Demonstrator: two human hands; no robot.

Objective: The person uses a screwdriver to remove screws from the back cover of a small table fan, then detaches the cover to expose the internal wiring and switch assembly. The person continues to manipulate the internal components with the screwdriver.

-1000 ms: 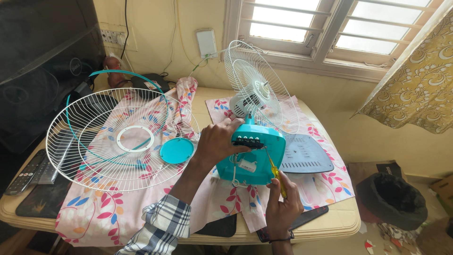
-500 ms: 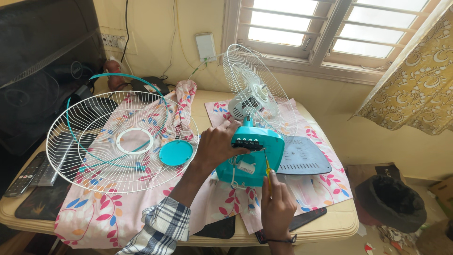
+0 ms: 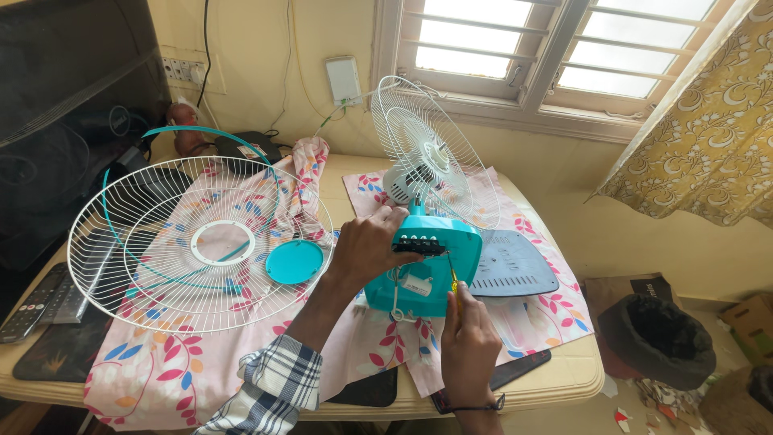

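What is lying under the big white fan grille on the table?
Under the white fan grille shows a floral cloth and a thin teal ring. At its left edge lies a remote control; the table beneath the cloth is hidden.

- Bright daylight enters through the louvred window point(image 3: 515, 48), blown out to white glare.
- The worktop point(image 3: 555, 374) is evenly lit, shadows soft.
- Focus is sharp; edges bend slightly; left corner dim.

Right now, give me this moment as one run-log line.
left hand: steadies teal fan base | right hand: holds screwdriver tip at base's open underside | detached front grille and round teal cap: on floral cloth
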